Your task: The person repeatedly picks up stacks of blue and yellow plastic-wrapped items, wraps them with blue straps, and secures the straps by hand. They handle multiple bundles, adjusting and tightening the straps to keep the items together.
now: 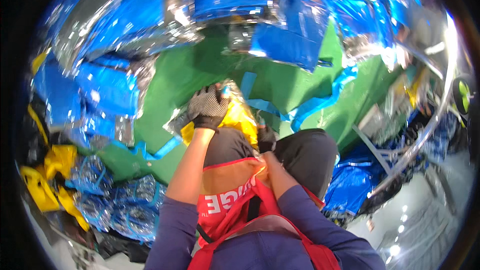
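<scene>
Gripping with curled fingers, the left hand (207,107), in a dark knit glove, is closed over the top edge of a yellow bag (239,120) wrapped in clear crinkled plastic film; the bag sits just ahead of the person's knees on the green surface (185,77). What the bag holds cannot be told. The left forearm runs bare and straight from the purple sleeve up to the glove, wrist bent slightly forward.

The right hand (266,137), also dark-gloved, is tucked low beside the bag's right edge, close against the dark trousers; its fingers are mostly hidden, so how far they are closed cannot be told. The right forearm bends sharply inward from the elbow across an orange-red apron (235,190).

Light blue straps (305,107) trail across the green just beyond the bag. Farther out, blue bags in shiny clear wrapping (260,15) lie heaped along the top and left. At the lower left sits a pile of yellow bags (50,180) next to bundled blue straps in plastic (125,205). A curved metal rail (425,135) runs down the right side.
</scene>
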`<state>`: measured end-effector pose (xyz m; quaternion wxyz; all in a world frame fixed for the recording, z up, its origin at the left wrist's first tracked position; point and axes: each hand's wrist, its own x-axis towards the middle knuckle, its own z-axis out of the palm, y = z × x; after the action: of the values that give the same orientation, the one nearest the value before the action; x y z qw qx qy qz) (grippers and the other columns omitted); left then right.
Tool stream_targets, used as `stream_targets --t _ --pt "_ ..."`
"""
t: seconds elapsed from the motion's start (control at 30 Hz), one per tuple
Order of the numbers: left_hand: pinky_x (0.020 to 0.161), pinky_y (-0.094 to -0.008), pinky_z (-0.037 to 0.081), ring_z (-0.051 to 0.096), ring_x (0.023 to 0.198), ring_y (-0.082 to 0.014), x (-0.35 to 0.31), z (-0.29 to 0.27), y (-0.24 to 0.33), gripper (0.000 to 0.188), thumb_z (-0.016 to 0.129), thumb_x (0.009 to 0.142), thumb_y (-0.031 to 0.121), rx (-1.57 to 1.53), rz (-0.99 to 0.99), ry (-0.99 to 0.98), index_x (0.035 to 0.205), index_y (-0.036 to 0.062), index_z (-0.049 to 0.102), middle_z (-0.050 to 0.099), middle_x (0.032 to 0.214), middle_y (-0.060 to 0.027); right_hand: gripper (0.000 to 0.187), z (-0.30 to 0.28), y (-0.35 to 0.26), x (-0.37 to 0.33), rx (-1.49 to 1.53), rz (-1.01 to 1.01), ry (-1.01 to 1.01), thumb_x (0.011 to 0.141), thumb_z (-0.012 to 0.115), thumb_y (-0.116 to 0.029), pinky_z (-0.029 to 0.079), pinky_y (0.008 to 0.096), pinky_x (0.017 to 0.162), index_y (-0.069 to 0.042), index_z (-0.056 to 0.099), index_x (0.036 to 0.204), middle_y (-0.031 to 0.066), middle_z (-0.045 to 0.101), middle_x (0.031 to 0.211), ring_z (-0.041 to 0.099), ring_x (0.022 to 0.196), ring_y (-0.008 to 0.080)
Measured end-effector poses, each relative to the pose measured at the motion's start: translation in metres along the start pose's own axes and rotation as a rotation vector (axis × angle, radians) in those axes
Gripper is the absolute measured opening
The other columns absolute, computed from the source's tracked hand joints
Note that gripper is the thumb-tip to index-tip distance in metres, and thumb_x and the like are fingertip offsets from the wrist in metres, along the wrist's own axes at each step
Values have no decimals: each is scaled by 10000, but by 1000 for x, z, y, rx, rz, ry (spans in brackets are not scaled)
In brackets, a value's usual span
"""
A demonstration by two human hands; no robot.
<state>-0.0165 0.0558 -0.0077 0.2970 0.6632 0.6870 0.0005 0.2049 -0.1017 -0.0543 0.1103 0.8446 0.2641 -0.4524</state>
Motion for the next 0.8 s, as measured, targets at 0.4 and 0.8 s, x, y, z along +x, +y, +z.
stream_targets --t 0.4,0.8 --pt "845 -395 445 572 940 -270 -206 161 -224 690 576 753 577 -1391 -2164 689 1153 16 537 576 1146 -127 370 -24 -57 94 200 -15 -267 917 346 -284 316 400 984 -132 450 1238 103 440 1196 419 1114 266" --pt "672 -354 389 380 495 -160 -276 115 -164 218 403 925 286 -2537 -689 1034 878 103 511 371 543 23 481 -98 -97 -45 1024 -540 -246 885 517 -161 455 285 674 -141 332 1329 60 539 1010 526 805 168"
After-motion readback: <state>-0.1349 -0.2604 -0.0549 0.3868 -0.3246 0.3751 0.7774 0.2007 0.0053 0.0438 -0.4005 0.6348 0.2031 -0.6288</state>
